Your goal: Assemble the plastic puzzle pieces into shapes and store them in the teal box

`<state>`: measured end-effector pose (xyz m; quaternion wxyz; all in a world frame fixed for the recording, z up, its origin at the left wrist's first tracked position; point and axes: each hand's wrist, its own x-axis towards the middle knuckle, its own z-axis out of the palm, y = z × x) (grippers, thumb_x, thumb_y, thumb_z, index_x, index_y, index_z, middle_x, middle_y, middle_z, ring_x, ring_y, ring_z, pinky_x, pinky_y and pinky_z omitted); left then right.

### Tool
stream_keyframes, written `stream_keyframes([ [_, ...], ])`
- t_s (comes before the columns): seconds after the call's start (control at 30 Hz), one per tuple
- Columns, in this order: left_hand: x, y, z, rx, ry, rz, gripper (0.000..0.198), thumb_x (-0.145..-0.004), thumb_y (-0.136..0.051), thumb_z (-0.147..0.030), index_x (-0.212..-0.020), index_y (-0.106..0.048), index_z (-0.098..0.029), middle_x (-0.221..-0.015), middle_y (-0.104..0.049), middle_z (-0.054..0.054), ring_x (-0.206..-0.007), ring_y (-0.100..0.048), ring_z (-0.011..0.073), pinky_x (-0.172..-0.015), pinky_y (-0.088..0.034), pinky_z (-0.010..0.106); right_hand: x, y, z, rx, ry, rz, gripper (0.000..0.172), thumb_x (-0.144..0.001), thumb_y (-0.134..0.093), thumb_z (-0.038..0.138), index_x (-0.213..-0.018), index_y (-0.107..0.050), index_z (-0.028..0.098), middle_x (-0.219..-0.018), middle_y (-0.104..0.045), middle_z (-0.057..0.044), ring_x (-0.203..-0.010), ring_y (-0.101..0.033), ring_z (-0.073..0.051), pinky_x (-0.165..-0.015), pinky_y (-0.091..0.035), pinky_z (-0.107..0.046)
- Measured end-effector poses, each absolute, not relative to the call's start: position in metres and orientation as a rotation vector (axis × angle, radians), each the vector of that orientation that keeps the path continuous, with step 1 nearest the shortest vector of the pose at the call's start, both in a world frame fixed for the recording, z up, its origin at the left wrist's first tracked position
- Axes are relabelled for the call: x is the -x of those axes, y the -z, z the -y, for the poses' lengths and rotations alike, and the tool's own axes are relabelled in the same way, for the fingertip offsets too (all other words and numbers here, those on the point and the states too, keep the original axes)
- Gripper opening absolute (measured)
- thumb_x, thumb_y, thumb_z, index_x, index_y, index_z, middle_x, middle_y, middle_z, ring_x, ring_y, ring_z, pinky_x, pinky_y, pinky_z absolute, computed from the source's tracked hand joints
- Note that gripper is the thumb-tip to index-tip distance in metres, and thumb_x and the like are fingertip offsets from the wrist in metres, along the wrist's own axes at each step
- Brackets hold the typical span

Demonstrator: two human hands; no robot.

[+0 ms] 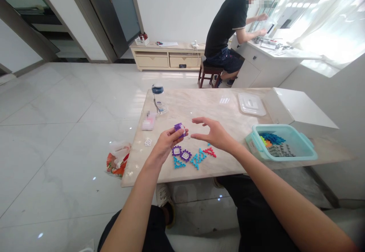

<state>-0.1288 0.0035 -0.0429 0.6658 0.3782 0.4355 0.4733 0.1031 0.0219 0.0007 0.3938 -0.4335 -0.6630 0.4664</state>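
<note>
Purple piece pinched in my left hand, my right hand spread wide beside it.
My left hand has thumb and fingers clamped on the purple piece, lifted above the table, probably so I can see and turn it freely. My right hand holds nothing, thumb and fingers well apart, perhaps to leave room around the piece. Below lie two purple tiles, blue triangles and a red one, seemingly kept close for easy reach. Right of them, the tub stands uncovered, likely for access; a lid lies behind it.
</note>
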Motion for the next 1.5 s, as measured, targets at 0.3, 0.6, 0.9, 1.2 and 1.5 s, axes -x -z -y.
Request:
stream_keyframes([
  [0.3, 0.123, 0.051, 0.002, -0.812, -0.809, -0.718, 0.045, -0.079, -0.096, -0.048, -0.103, -0.082, -0.013, -0.102, -0.083, 0.016, -0.099, -0.081, 0.0291, -0.096, -0.061, 0.039, -0.096, 0.003, -0.012, 0.926, -1.183, 1.948, 0.057, -0.073, -0.099, 0.032, -0.127, -0.081, 0.033, -0.135, -0.077, -0.007, -0.133, -0.067, -0.035, -0.126, -0.042, -0.054],
  [0.6, 0.119, 0.05, 0.005, -0.816, -0.82, -0.689, 0.048, -0.08, -0.094, -0.055, -0.101, -0.082, -0.013, -0.109, -0.083, 0.018, -0.106, -0.08, 0.0322, -0.096, -0.062, 0.04, -0.097, 0.005, -0.015, 0.898, -1.073, 2.069, 0.049, -0.077, -0.097, 0.034, -0.124, -0.082, 0.032, -0.126, -0.079, -0.009, -0.12, -0.072, -0.034, -0.117, -0.05, -0.051],
  [0.9, 0.117, 0.054, 0.004, -0.79, -0.821, -0.713, 0.053, -0.074, -0.098, -0.054, -0.102, -0.083, -0.012, -0.1, -0.083, 0.016, -0.097, -0.081, 0.0296, -0.097, -0.062, 0.04, -0.098, 0.009, -0.015, 0.874, -1.084, 2.09, 0.051, -0.076, -0.097, 0.031, -0.124, -0.082, 0.033, -0.127, -0.079, -0.008, -0.123, -0.07, -0.035, -0.12, -0.047, -0.055],
  [1.2, 0.121, 0.051, 0.0, -0.721, -0.929, -0.841, 0.057, -0.068, -0.101, -0.054, -0.101, -0.082, -0.011, -0.104, -0.084, 0.017, -0.103, -0.081, 0.03, -0.089, -0.062, 0.034, -0.101, 0.009, -0.017, 0.889, -1.049, 2.079, 0.065, -0.08, -0.097, 0.038, -0.14, -0.075, 0.034, -0.142, -0.074, -0.008, -0.134, -0.066, -0.035, -0.124, -0.044, -0.054],
  [1.5, 0.147, 0.044, -0.017, -0.265, -1.482, -0.913, 0.031, -0.089, -0.09, -0.037, -0.105, -0.073, -0.016, -0.112, -0.083, 0.009, -0.103, -0.079, 0.0148, -0.089, -0.059, 0.022, -0.106, 0.075, -0.047, 1.213, -0.779, 2.351, 0.02, -0.095, -0.08, 0.026, -0.115, -0.083, 0.024, -0.119, -0.081, -0.012, -0.115, -0.074, -0.032, -0.111, -0.055, -0.05],
])
